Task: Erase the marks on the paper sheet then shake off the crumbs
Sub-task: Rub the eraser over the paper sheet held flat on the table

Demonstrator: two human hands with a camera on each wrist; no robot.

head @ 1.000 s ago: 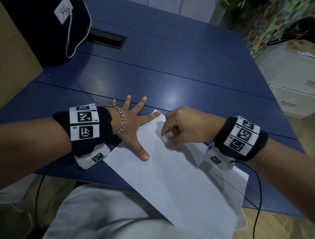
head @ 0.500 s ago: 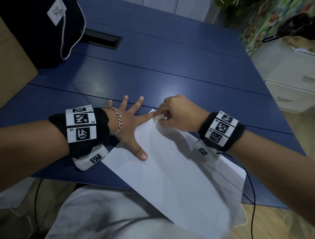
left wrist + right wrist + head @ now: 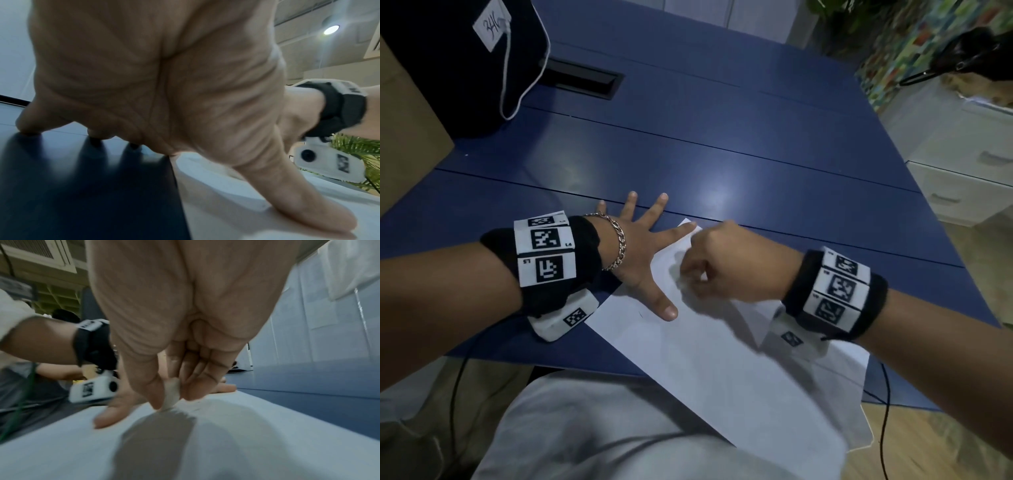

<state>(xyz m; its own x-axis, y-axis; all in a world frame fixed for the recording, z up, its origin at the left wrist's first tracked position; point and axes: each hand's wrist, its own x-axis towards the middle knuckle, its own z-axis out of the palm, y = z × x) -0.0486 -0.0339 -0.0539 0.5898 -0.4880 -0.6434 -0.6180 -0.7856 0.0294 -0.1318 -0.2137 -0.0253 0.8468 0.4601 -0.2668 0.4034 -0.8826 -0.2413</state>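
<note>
A white paper sheet [image 3: 709, 363] lies slantwise on the blue table [image 3: 722, 164], its near end hanging over the front edge. My left hand [image 3: 647, 246] is spread flat, thumb and forefinger pressing the sheet's far left part while the other fingers rest on the table. My right hand [image 3: 709, 270] pinches a small white eraser [image 3: 171, 394] between thumb and fingers, its tip down on the paper [image 3: 226, 443] near the far corner. In the left wrist view the thumb [image 3: 304, 199] lies on the paper [image 3: 226, 211]. A small dark mark [image 3: 641, 314] shows by the left thumb.
A black bag [image 3: 448, 61] with a white cord and tag stands at the back left beside a brown cardboard box [image 3: 404, 137]. A black cable slot [image 3: 585, 78] is set into the table behind. White drawers [image 3: 969, 171] stand to the right. My lap is below the front edge.
My right hand with the eraser went up to the sheet's far corner next to the left forefinger, then came back down toward me. The left hand stayed pressed in place.
</note>
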